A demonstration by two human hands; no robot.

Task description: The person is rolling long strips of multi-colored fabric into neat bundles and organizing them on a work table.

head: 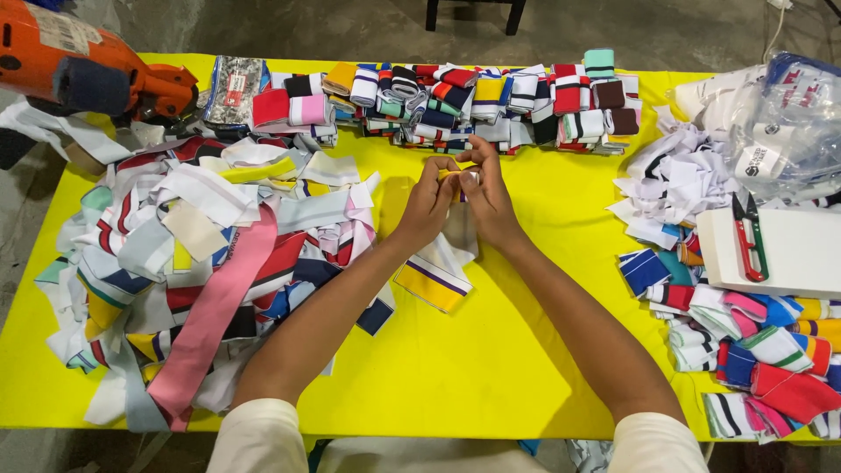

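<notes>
My left hand (429, 200) and my right hand (484, 194) meet over the middle of the yellow table (491, 350). Both pinch the top end of a yellow and white knitted strip (435, 278) with a purple line. The strip hangs down from my fingers and its lower end lies on the table between my forearms. Its upper end is hidden behind my fingers.
A big loose heap of striped knit strips (193, 254) fills the left side. Folded strips (491, 96) line the far edge. More folded pieces (753, 350), white scraps (683, 175), a white box with red snips (750, 241) and plastic bags (780, 123) sit right. An orange tool (79, 61) rests far left.
</notes>
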